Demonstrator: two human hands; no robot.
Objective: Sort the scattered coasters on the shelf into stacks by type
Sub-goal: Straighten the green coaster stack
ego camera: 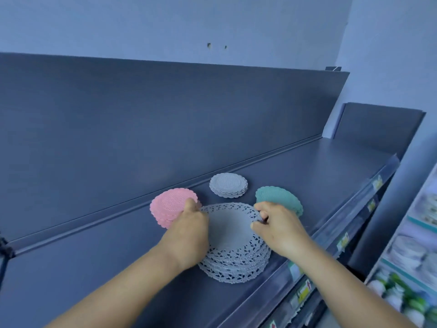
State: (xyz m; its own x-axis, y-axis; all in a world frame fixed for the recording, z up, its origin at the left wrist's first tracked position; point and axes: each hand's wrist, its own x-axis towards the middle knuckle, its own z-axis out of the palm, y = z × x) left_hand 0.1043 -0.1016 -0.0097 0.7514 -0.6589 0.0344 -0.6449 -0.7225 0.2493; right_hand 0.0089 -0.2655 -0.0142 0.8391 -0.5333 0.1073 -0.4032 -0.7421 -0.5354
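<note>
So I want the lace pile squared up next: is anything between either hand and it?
No. The left hand and right hand are both already at the lace stack, at its left and right edges.

A pale wall (165,22) is rising behind the unit, showing two small dark marks (209,45) (possibly holes; too small to tell). A dark back panel (142,110) is standing upright beneath it. Price labels (377,182) are sitting in a clear strip (354,200) running along the front edge. At the lower right, packaged goods (411,275) are showing on a neighbouring rack, blurred, with green and white among them.
</note>
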